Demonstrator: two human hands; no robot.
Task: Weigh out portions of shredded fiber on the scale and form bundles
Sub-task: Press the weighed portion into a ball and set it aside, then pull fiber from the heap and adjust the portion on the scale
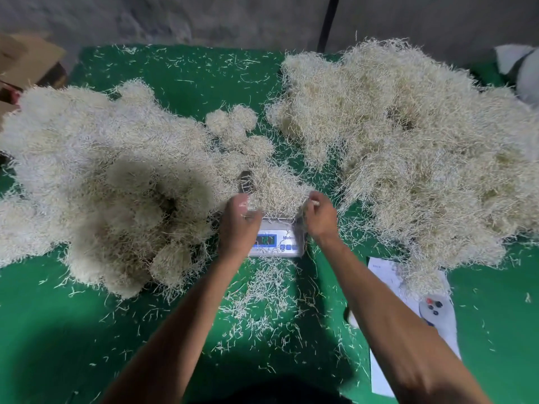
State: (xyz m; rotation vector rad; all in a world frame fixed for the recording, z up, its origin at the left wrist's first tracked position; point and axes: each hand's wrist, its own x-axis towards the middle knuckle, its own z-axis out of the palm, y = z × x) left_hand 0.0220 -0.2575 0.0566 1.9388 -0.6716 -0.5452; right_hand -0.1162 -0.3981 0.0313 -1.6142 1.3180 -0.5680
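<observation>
Where the green table (pixel 43 316) runs toward the near edge, loose strands lie scattered between two bare forearms, and a white paper sheet (pixel 388 371) with a small remote-like device (pixel 434 309) on it sits by the near right side. Just beyond the scattered strands, at the middle of the table, stands the scale (pixel 277 243), its lit display showing digits too blurred to read. A portion of shredded fiber (pixel 277 188) is heaped on the scale's platform. The left hand (pixel 237 221) is at the heap's left side, fingers curled into the strands at the platform's near left corner. The right hand (pixel 319 217) is at the heap's right side, thumb and fingers pinching a small tuft of fiber. To the left of the scale lies a wide mound of rounded fiber bundles (pixel 96 182), reaching the left edge. To the right spreads a looser, larger fiber pile (pixel 408 150), running toward the far right corner. Off the far left corner sits a cardboard box (pixel 29 62).
</observation>
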